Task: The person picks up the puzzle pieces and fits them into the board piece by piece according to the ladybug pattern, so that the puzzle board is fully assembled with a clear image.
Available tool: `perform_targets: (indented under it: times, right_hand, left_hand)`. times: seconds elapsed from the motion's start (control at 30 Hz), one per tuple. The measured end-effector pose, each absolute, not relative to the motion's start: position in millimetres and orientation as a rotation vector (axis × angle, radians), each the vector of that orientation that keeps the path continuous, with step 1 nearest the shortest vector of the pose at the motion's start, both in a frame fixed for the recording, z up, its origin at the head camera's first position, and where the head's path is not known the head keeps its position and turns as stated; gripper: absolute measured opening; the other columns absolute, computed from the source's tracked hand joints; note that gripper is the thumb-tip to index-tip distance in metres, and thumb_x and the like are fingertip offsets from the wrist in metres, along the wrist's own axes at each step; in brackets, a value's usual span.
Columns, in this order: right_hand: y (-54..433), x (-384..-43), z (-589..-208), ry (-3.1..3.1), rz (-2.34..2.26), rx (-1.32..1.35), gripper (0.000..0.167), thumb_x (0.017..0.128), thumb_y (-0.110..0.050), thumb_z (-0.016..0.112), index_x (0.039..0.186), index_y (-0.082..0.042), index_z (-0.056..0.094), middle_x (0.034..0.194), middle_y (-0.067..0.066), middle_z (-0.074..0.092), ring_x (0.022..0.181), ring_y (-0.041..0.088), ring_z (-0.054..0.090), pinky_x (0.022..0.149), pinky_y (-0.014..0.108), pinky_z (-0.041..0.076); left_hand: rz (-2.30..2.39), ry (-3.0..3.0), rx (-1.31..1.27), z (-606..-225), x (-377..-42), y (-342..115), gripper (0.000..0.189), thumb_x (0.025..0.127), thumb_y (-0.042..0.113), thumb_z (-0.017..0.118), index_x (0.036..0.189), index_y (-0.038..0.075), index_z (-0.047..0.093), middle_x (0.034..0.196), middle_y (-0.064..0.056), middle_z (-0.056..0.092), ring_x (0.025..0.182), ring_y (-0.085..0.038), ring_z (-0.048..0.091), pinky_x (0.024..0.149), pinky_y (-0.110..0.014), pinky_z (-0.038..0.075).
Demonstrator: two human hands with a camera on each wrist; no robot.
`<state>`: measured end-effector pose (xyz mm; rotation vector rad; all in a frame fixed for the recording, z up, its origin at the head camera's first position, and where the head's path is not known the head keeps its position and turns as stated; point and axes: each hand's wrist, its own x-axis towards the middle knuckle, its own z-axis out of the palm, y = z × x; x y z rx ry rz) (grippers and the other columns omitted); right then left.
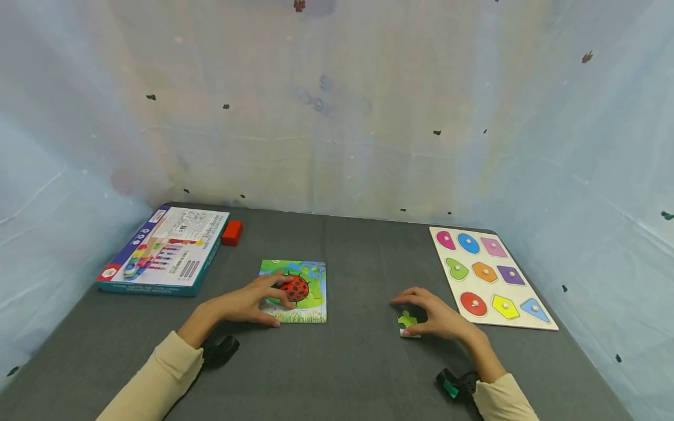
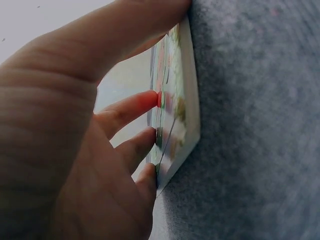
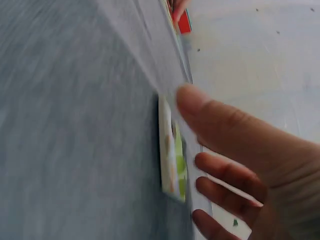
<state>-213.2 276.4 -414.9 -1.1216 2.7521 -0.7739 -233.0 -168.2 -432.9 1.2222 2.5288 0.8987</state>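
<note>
A square ladybug jigsaw puzzle lies flat near the middle of the cloth, mostly assembled. My left hand rests at its left side; in the left wrist view, three fingertips touch the picture while the thumb reaches to the near edge. To the right, a loose puzzle piece, green with a pale lower edge, lies on the cloth. Over it hovers my right hand, thumb and fingers spread. From the right wrist, the piece appears just beyond the fingertips, with no grip on it.
At the back left lies a boxed toy, with a red block against its right side. A wooden shape board with colourful knobbed pieces sits at the right. Pale plastic sheeting surrounds the grey cloth-covered table.
</note>
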Motion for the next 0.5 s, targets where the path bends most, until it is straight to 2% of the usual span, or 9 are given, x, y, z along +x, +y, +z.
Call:
perform_targets:
  times: [0.17,0.5]
  right_hand:
    - [286.9,-211.1,-415.2,2.762,-0.737,-1.141,0.060,0.073,-0.034,0.079,0.123,-0.008,0.059,0.116,0.005,0.053,0.106,0.018,0.045,0.087,0.040,0.041]
    - [287.8,-212.4,-418.9,2.743,-0.787,-1.180,0.043,0.077,-0.030,0.077,0.114,-0.011,0.064,0.107,0.001,0.059,0.099,0.016,0.050,0.084,0.035,0.042]
  left_hand:
    - [0.904,2.528,1.235,-432.2,-233.0,-168.3,0.031,0.079,0.036,0.074,0.108,0.029,0.066,0.147,-0.016,0.032,0.137,-0.045,0.014,0.101,-0.067,0.014]
    - [0.906,2.524,1.270,-434.0,-232.0,-168.5,0.032,0.079,0.035,0.074,0.109,0.029,0.065,0.147,-0.016,0.032,0.136,-0.046,0.013,0.100,-0.068,0.015]
